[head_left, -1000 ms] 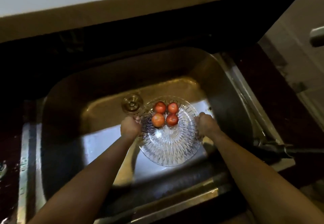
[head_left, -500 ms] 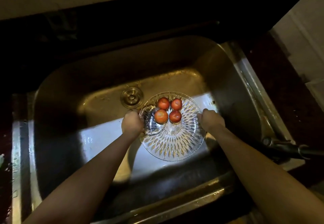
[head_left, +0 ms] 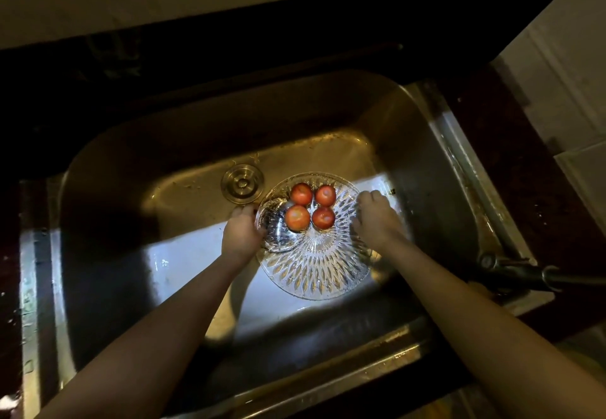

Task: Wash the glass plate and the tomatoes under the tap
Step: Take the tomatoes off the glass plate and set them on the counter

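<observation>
A cut-glass plate [head_left: 314, 267] is held low inside the steel sink [head_left: 423, 162], tilted away from me. Several red tomatoes [head_left: 311, 207] are bunched on its far half. My left hand [head_left: 242, 233] grips the plate's left rim. My right hand [head_left: 377, 220] grips the right rim. Water pools on the left part of the plate, beside the tomatoes. The dark tap [head_left: 521, 272] reaches in from the right edge; its spout end is out of frame.
The round drain [head_left: 242, 183] lies just beyond the plate's left rim. The sink bottom is wet and bright near me. A dark wet counter [head_left: 531, 195] borders the sink on the right, and a pale wall [head_left: 570, 67] rises beyond it.
The plate and both hands have shifted slightly right and toward the sink's far side. Water has gathered on the plate's left part. The tomatoes kept their cluster.
</observation>
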